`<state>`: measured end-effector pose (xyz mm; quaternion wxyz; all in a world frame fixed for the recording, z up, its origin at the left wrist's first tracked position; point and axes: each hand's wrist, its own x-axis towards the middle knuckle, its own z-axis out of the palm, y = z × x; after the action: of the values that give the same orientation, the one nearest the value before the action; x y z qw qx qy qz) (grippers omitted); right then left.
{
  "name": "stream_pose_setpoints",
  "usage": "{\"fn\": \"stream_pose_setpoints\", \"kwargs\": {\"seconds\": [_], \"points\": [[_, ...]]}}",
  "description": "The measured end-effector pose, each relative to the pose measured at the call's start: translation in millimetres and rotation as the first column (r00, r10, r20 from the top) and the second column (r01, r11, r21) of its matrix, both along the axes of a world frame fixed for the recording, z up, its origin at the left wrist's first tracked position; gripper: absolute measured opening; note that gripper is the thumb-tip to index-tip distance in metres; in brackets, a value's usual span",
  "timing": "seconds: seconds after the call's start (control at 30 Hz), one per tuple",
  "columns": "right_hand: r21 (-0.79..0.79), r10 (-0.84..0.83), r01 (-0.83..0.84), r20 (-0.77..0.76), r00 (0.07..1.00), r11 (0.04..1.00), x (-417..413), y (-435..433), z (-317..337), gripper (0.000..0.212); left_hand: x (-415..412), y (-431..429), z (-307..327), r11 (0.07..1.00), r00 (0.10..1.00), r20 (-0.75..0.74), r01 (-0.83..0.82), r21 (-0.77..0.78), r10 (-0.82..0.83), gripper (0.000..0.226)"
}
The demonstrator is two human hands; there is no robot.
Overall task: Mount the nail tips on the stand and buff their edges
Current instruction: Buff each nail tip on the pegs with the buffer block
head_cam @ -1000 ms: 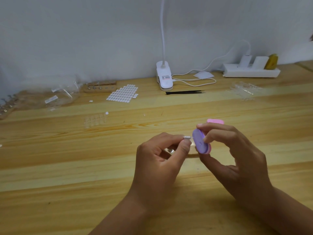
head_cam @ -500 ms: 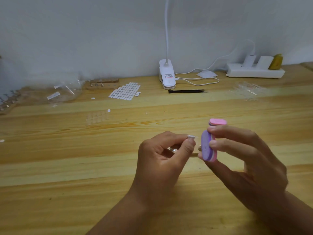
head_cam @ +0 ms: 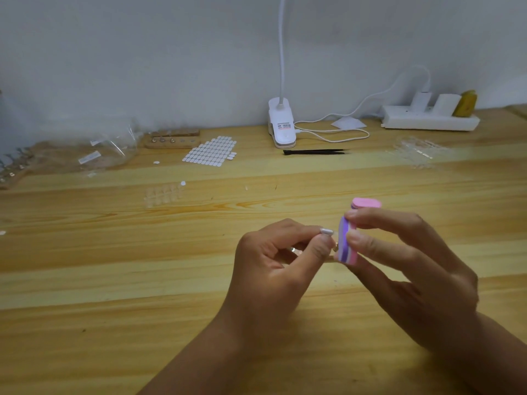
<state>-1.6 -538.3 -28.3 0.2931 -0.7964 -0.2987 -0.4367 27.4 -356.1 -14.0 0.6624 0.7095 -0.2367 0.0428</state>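
The left hand (head_cam: 273,260) is pinching the barely visible nail tip (head_cam: 335,244), seemingly light, brittle and best held by its base, above the table while the right hand (head_cam: 405,269) is gripping the soft buffer (head_cam: 346,240) beside it.

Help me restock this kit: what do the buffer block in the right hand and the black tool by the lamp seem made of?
Buffer block: apparently foam, matte, shown by thick purple and pink layers with soft rounded ends. Black tool: thin, pointed, dull black; coated metal or plastic, the picture cannot settle which.
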Motion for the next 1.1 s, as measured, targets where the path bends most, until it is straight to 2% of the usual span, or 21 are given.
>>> {"fn": "stream_pose_setpoints", "kwargs": {"seconds": [0.37, 0.47, 0.57, 0.77, 0.9, 1.0, 1.1], "points": [[0.017, -0.09, 0.092, -0.069, 0.994, 0.996, 3.6, 1.8, 4.4, 0.03, -0.8, -1.0, 1.3, 0.999, 0.998, -0.039, 0.043, 0.003, -0.043, 0.013], [0.081, -0.079, 0.09, -0.126, 0.989, 0.993, 5.1, 0.9, 7.0, 0.031, 0.0, -1.3, 0.2, 0.999, 0.997, -0.069, 0.04, -0.007, -0.04, 0.014], [0.092, -0.018, 0.028, -0.106, 0.994, 0.995, 3.5, 3.6, 5.4, 0.032, 1.1, -0.5, -0.1, 0.997, 0.994, -0.081, 0.08, 0.009, -0.079, 0.017], [0.048, -0.067, 0.072, -0.107, 0.992, 0.996, 6.5, -0.7, 3.2, 0.028, 1.8, -0.3, -0.9, 0.99, 0.974, -0.178, 0.134, -0.042, -0.139, 0.017], [0.033, -0.013, 0.014, -0.052, 0.999, 0.999, 3.7, 3.4, 2.2, 0.027, 2.3, -0.2, -1.1, 0.98, 0.961, -0.196, 0.185, -0.073, -0.196, 0.019], [-0.004, -0.058, 0.058, -0.063, 0.996, 0.998, 6.6, -0.9, 0.9, 0.029, 2.4, -0.6, -1.1, 0.978, 0.957, -0.204, 0.192, -0.087, -0.206, 0.02], [0.035, -0.078, 0.081, -0.075, 0.994, 0.996, 7.3, -1.4, -0.4, 0.03, 4.3, -0.2, -1.5, 0.976, 0.954, -0.215, 0.19, -0.106, -0.209, 0.021]]}}
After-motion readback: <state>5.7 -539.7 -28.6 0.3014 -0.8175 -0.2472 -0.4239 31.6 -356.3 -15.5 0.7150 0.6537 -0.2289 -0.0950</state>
